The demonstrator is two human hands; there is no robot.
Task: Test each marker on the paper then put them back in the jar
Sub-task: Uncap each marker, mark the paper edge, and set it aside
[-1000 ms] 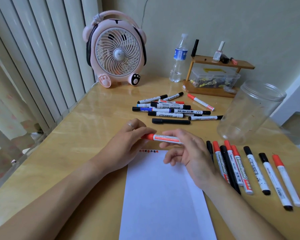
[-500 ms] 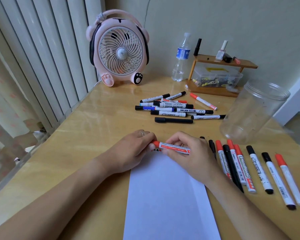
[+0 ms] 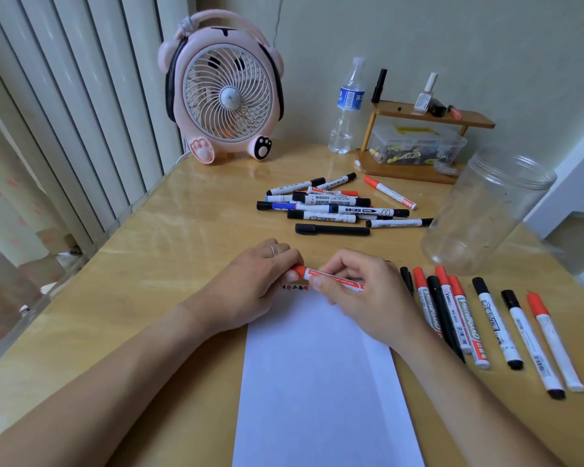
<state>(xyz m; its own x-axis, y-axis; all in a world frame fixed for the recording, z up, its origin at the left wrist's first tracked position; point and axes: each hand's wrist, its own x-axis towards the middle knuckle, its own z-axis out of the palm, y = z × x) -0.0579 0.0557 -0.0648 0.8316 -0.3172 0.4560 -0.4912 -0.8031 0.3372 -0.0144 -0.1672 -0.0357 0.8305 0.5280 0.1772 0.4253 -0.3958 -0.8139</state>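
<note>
A red-capped marker [image 3: 331, 278] lies level between my two hands, just above the top edge of the white paper [image 3: 321, 382]. My left hand [image 3: 253, 284] pinches its red cap and my right hand [image 3: 358, 291] grips its white barrel. Small red and black test marks [image 3: 295, 287] show on the paper under the marker. The clear jar [image 3: 486, 210] stands empty and tilted-looking at the right. A heap of markers [image 3: 331, 207] lies beyond my hands. A row of red and black markers [image 3: 479, 325] lies right of the paper.
A pink fan [image 3: 225, 92] stands at the back left. A water bottle [image 3: 346, 109] and a small wooden shelf [image 3: 425, 143] with a plastic box and nail polish stand at the back. Vertical blinds run along the table's left edge.
Both hands have lowered the red marker closer to the top of the paper, and my left fingers have closed more tightly round its cap. The camera has shifted a little.
</note>
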